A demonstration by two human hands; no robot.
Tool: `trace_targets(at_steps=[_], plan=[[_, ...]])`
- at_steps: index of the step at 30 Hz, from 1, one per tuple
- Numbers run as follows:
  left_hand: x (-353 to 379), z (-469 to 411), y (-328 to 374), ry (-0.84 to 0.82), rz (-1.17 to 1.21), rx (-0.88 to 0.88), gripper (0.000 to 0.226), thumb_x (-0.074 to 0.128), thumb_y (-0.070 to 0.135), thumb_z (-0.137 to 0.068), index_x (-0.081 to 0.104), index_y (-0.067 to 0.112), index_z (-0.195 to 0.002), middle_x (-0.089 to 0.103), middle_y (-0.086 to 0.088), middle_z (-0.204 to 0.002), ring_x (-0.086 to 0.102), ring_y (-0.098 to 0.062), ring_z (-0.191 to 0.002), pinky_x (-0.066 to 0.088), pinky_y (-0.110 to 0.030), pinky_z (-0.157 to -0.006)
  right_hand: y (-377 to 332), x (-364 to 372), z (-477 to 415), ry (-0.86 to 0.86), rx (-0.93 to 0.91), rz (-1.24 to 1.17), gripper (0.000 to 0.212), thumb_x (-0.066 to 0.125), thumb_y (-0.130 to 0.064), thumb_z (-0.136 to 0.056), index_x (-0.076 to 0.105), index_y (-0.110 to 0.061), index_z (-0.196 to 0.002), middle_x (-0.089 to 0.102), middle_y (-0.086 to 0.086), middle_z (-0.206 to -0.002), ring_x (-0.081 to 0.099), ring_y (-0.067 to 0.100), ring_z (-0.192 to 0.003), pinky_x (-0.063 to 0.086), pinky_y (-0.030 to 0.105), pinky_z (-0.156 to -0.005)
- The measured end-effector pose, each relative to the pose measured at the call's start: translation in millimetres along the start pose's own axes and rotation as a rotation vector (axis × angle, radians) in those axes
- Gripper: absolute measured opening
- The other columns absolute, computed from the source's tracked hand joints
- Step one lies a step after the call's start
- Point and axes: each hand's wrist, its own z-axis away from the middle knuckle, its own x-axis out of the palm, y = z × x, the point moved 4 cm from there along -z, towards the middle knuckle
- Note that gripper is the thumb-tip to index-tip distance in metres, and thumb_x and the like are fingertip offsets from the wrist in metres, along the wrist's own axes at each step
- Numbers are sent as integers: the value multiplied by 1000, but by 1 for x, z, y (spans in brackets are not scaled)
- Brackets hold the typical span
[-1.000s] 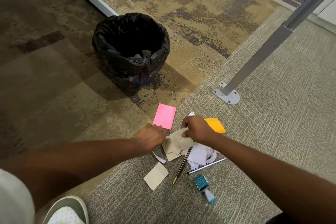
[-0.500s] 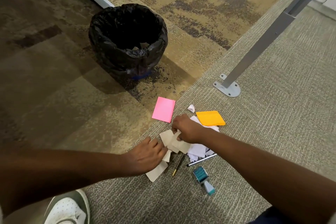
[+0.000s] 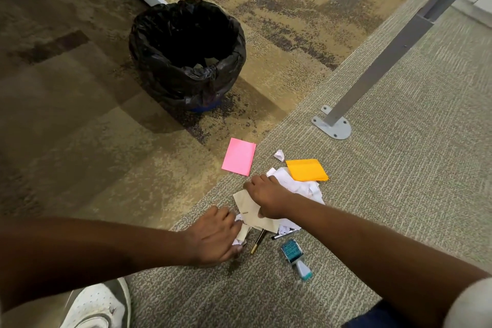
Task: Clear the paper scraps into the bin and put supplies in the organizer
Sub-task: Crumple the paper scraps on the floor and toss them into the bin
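Floor, carpeted: left hand closed around small white paper scraps; right hand pinching beige paper pieces over a white scrap pile; bin (black liner) well apart, beyond; pink pad, orange pad, pen, teal stamp near the pile.
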Motion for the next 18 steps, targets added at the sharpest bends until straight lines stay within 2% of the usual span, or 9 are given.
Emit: trace_targets(at_steps=[4,8,10,13,15,18], plan=[[3,0,-2,-5,-28,32,44,32,49,-94,60,17,-100,59,-6,-81,51,-23,-74,43,-35,-65,-3,-4,-3,27,-6,-95,70,81,-18,-65,41,-5,-121,48,22,-120,45,36,-111,41,43,-89],[7,-4,-8,-70,-56,26,32,36,39,-89,61,19,-91,64,-4,-84,55,-23,-77,46,-35,-65,-2,-11,-6,35,7,-194,61,82,-16,-64,46,-4,-112,51,20,-117,47,35,-108,42,40,-85],[10,-5,-12,-107,-77,34,36,35,41,-89,61,17,-95,66,-6,-92,57,-25,-81,47,-35,-68,0,-13,-7,20,29,-264,55,81,-12,-65,50,-3,-110,58,20,-113,53,36,-104,43,37,-80],[17,-5,-16,-160,-90,43,55,33,55,-87,55,9,-110,64,-12,-102,55,-28,-88,46,-40,-73,7,-18,-10,-5,91,-389,56,81,-10,-65,54,-1,-114,62,21,-114,57,35,-104,42,32,-75],[19,-6,-14,-152,-86,32,62,46,60,-83,51,6,-113,61,-11,-97,53,-28,-84,45,-40,-71,12,-23,-12,-3,120,-449,57,82,-12,-64,56,-2,-114,62,20,-115,57,33,-104,37,29,-72],[17,-6,-10,-114,-73,6,62,60,60,-76,54,6,-108,60,-7,-90,52,-24,-78,45,-37,-67,24,-34,-15,18,186,-511,57,82,-17,-65,58,-3,-114,62,17,-116,57,32,-105,42,32,-78]])
